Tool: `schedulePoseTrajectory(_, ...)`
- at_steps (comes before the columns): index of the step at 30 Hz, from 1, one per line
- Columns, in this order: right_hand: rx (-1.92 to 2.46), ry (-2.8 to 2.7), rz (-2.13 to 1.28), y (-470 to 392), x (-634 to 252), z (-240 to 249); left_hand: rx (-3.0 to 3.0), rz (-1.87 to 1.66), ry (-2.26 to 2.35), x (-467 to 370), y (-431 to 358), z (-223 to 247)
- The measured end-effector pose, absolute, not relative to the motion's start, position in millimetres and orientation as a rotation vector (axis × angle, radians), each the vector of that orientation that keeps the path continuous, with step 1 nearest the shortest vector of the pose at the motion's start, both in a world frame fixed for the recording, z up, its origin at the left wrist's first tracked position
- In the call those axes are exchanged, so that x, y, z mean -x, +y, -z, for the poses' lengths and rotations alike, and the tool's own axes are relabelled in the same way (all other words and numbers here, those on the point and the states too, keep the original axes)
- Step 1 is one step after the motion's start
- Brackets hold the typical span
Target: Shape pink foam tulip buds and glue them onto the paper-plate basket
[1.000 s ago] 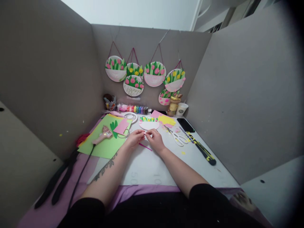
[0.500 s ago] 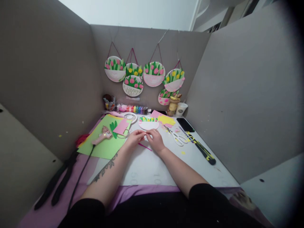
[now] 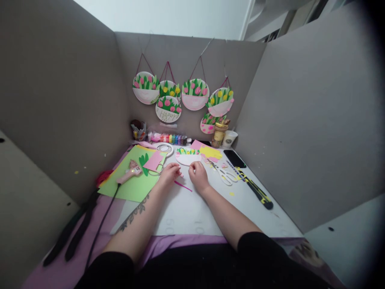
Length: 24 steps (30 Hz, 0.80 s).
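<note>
While a white board (image 3: 192, 216) is covering the near worktop, a magenta strip (image 3: 183, 186) is lying between the wrists, presumably within easy reach. The left hand (image 3: 170, 173) is hovering with fingers bent; whether it is gripping a small piece cannot be told. The right hand (image 3: 198, 175) is standing apart, fingers curled, its contents likewise hidden. At left, a glue gun (image 3: 130, 173) is resting on green paper (image 3: 138, 191), probably shielding the board. At right, scissors (image 3: 223, 173) are lying handles nearward, likely for quick pickup. Just beyond the hands, a flower-decorated plate (image 3: 188, 157) is lying on the board. Farther back, similar plates (image 3: 195, 96) are hanging against the grey panel (image 3: 180, 52), apparently for display.
</note>
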State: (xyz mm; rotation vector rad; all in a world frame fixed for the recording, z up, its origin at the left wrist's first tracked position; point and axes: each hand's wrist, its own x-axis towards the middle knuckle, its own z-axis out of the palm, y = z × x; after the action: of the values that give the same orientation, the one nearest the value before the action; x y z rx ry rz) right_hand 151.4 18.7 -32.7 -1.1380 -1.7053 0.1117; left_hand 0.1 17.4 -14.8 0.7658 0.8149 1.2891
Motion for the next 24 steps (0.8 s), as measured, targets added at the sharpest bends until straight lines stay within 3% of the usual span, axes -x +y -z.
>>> schedulePoseTrajectory(19, 0.782, -1.966, -0.206, -7.1, -111.3, 36.5, -0.251, -1.313, 0.64, -2.3, 4.5, -10.1)
schedulePoseTrajectory(24, 0.783, -1.997, -0.093, -10.4, -113.4, 32.7, -0.243, -1.346, 0.601, 0.1, 3.8, -12.4)
